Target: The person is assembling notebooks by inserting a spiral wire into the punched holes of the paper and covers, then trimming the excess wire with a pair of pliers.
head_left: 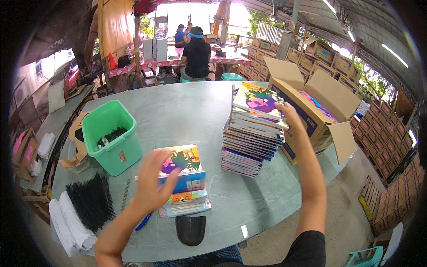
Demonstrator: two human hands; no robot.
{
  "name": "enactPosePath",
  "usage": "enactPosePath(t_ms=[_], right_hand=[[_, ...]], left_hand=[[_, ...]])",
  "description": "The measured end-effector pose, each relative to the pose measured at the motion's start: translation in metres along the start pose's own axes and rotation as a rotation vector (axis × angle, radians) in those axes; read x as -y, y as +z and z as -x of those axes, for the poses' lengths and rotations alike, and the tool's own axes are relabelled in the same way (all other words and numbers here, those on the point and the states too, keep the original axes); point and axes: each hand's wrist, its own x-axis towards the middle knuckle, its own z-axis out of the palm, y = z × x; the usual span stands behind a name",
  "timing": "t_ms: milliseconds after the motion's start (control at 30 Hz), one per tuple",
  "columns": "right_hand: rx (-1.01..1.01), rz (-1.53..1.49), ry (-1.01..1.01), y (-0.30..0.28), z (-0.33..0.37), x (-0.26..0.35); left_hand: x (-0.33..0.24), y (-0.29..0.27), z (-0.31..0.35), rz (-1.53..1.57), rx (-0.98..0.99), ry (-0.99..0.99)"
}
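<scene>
A tall stack of colourful books (249, 138) stands right of the middle of the table, several with coil-bound edges showing. On its top lies a book with a purple and pink cover (258, 101). My right hand (290, 118) is closed on the right edge of that top book. Nearer to me on the left is a shorter stack of books (189, 202), its top cover yellow and purple. My left hand (155, 182) is over the left side of this shorter stack, thumb and fingers apart and slightly blurred. Whether it touches the cover, I cannot tell.
A green bin (116, 151) with black coils inside stands left. Loose black coils (91, 200), white rolls (71, 222), a blue pen (143, 222) and a black rounded piece (191, 231) lie nearby. An open carton (307, 111) is at right. People (195, 55) sit beyond.
</scene>
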Motion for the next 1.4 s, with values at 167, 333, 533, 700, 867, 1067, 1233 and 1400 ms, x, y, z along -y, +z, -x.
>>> enactPosePath(t_ms=[167, 333, 533, 700, 867, 1067, 1233, 1400], right_hand=[[0.032, -0.164, 0.01, 0.022, 0.007, 0.002], [0.112, -0.316, 0.069, 0.008, -0.011, -0.001], [0.065, -0.464, -0.035, 0.025, 0.002, -0.005], [0.05, -0.631, 0.015, 0.008, 0.005, -0.007], [0.084, -0.494, 0.058, 0.002, 0.0, -0.007], [-0.212, 0.025, -0.226, 0.019, -0.016, -0.012], [-0.291, 0.455, -0.874, 0.013, 0.067, 0.008], [0.029, 0.519, -0.806, 0.054, 0.126, -0.01]], left_hand=[[0.028, 0.119, -0.131, 0.213, 0.096, -0.121], [0.047, 0.182, -0.218, 0.931, 0.481, -0.685], [0.065, 0.203, -0.234, 0.796, 0.628, -0.533], [0.013, 0.194, -0.219, 1.12, 0.578, -0.629], [0.025, 0.207, -0.217, 1.235, 0.601, -0.624], [0.08, 0.201, -0.208, 0.495, 0.161, -0.399], [0.097, 0.059, -0.119, 0.14, 0.292, -0.343], [0.131, -0.096, 0.051, -0.335, 0.079, -0.67]])
